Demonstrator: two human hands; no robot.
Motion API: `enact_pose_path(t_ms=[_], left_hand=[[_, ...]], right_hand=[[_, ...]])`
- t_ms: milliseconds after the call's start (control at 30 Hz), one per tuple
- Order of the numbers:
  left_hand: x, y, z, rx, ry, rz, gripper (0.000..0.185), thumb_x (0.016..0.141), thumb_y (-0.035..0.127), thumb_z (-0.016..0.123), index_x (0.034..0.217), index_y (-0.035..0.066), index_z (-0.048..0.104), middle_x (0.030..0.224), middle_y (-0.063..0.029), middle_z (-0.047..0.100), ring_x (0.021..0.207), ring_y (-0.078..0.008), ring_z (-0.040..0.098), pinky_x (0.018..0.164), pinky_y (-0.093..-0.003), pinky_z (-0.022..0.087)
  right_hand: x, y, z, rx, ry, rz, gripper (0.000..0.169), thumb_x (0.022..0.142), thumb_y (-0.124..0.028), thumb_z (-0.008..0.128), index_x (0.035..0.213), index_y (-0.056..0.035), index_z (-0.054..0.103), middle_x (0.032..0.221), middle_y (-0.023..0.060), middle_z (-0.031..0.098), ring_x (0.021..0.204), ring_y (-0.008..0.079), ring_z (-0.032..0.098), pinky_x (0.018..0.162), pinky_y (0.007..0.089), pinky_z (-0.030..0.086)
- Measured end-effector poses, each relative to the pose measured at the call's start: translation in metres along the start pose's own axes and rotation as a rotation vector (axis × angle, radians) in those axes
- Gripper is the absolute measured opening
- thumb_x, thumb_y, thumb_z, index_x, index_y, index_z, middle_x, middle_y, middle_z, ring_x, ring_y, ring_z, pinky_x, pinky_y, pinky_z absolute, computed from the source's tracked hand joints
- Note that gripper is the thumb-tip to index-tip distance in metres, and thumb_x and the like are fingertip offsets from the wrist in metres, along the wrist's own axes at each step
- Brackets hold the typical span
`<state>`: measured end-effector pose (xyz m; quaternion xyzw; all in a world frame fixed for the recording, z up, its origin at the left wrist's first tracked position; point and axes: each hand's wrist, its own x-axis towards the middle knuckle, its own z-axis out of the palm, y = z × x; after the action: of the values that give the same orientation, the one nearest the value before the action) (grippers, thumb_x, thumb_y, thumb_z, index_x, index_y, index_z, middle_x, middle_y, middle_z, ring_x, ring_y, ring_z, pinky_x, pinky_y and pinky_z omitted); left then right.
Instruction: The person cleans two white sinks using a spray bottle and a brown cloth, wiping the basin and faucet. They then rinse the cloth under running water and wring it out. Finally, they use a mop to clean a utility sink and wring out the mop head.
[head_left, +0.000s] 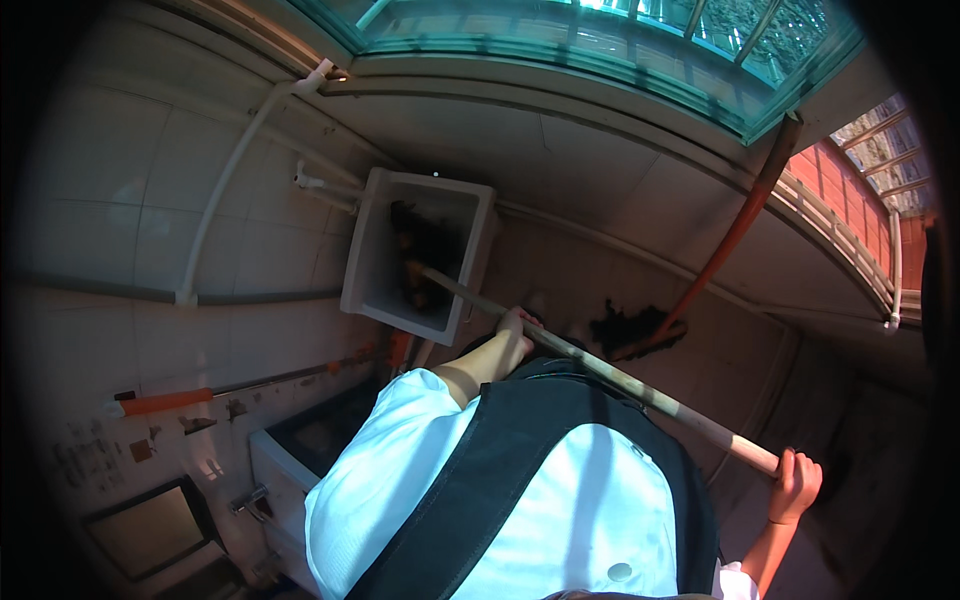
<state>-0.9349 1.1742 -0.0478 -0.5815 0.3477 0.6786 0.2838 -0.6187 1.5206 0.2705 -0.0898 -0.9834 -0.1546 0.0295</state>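
Note:
A long wooden pole (622, 379) slants across the front of my body. My left hand (516, 331) is wrapped around it partway along, close to the sink. Around its upper end, off to the right, my right hand (798, 480) is closed. The pole's far end runs over the rim of a pale rectangular utility sink (472, 270). There it meets a dark, shaggy head (427, 247), which lies inside the basin; shadow hides whether it is a mop or a broom. The sink's bottom is mostly too dark to make out.
A red-handled pole (720, 262) leans against the wall, its dark ragged head (637, 330) on the floor. White pipes (225, 180) run along the tiled wall. An orange-handled tool (169, 402) and a second basin (289, 457) are at left. A window (600, 60) is above.

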Motion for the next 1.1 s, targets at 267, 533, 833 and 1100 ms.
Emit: enact_pose_path(t_ms=[267, 533, 833, 1100], left_hand=[[0.117, 0.073, -0.033, 0.238, -0.192, 0.134, 0.002, 0.081, 0.01, 0.044, 0.082, 0.009, 0.044, 0.068, -0.0066, 0.044, 0.061, -0.0169, 0.046, 0.053, -0.0331, 0.042], [0.068, 0.102, -0.003, 0.45, -0.289, 0.188, 0.013, 0.08, 0.009, 0.044, 0.093, 0.007, 0.042, 0.073, -0.0071, 0.044, 0.069, -0.0168, 0.046, 0.063, -0.0311, 0.041], [0.026, 0.002, 0.003, -0.029, -0.061, -0.097, 0.011, 0.075, 0.013, 0.049, 0.067, 0.009, 0.043, 0.067, -0.0094, 0.044, 0.063, -0.0217, 0.045, 0.069, -0.0391, 0.043], [-0.082, -0.029, 0.02, -0.319, -0.538, -0.17, 0.016, 0.065, 0.012, 0.049, 0.055, 0.01, 0.038, 0.053, -0.0047, 0.04, 0.053, -0.0203, 0.043, 0.067, -0.0371, 0.043]], right_hand=[[0.151, -0.109, -0.108, 0.12, -0.471, 0.0, 0.03, 0.065, -0.001, 0.059, 0.094, -0.008, 0.061, 0.058, 0.0103, 0.05, 0.053, 0.0274, 0.054, 0.049, 0.0375, 0.039], [0.148, -0.129, -0.052, 0.161, -0.682, 0.01, 0.03, 0.062, -0.002, 0.061, 0.09, -0.0093, 0.059, 0.059, 0.0122, 0.054, 0.052, 0.031, 0.056, 0.049, 0.0396, 0.044], [0.004, 0.007, 0.045, -0.006, -0.128, -0.096, 0.015, 0.07, -0.006, 0.059, 0.084, -0.0059, 0.056, 0.062, 0.0071, 0.046, 0.055, 0.0224, 0.05, 0.051, 0.0346, 0.038], [-0.01, 0.103, 0.05, -0.215, 0.314, -0.077, 0.028, 0.078, -0.001, 0.058, 0.106, -0.006, 0.059, 0.079, 0.0067, 0.055, 0.069, 0.022, 0.055, 0.068, 0.034, 0.046]])
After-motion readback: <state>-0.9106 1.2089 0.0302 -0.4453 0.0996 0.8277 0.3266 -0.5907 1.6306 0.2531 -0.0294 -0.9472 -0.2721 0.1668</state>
